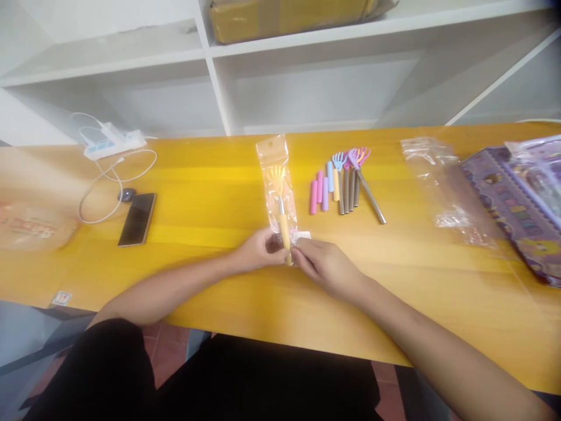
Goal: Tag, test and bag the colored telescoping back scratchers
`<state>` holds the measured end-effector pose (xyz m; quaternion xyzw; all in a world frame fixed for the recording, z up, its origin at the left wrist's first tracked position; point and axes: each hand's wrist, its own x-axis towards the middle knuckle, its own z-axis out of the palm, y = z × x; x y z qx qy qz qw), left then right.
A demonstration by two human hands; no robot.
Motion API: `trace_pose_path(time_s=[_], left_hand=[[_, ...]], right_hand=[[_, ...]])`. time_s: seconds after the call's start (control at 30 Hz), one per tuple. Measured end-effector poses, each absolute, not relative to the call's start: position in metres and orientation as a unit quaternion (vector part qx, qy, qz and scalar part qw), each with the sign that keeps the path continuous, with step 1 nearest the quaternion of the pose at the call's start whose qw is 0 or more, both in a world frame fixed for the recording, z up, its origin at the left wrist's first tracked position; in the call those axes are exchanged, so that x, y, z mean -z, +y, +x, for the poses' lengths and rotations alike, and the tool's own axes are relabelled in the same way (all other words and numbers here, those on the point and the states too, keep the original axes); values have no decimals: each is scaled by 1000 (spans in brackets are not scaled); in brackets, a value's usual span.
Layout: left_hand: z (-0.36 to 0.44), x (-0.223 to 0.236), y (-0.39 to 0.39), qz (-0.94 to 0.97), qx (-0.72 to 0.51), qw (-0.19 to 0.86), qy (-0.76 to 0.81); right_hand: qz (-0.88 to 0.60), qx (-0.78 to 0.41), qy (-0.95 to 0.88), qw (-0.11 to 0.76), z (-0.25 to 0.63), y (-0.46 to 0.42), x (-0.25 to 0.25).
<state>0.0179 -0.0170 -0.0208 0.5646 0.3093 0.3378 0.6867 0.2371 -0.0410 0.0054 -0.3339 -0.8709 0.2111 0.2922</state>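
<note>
While two black-clad legs (263, 380) fill the bottom of the frame, two bare hands meet near the centre above one yellow desk (210, 187). The left hand (263, 251) is closed, thumb and fingers, on the lower part of one clear bag (266, 153); the right hand (326, 266) pinches the bag's lower right edge, beside one small white strip (302, 235). Inside that bag, at mid-frame, lies one yellow scratcher (284, 228), its claw head pointing up the frame. Left of centre rest one phone (137, 219) and, touching or just beside its top, one small dark object (127, 195). Right of centre are five handle sleeves (319, 187), two pink, one purple, one blue and one yellow, next to five metal rods (371, 196), one slanting, whose overlapping coloured claw heads cannot be counted surely. At the right edge sits one purple patterned box (504, 202), with loose clear packaging (451, 187) just left of it. Farther off, one white power strip (116, 146) lies at upper left, and one cardboard box (307, 17) occupies the white shelf (350, 35) at the top.
</note>
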Motion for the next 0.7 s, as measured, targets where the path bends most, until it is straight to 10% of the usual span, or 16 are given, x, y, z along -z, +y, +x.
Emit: trace_pose_path(time_s=[0.7], left_hand=[[17,10,-10,560,-343,697,288]], right_hand=[[-350,-411,-787,298,233,-42,-8]])
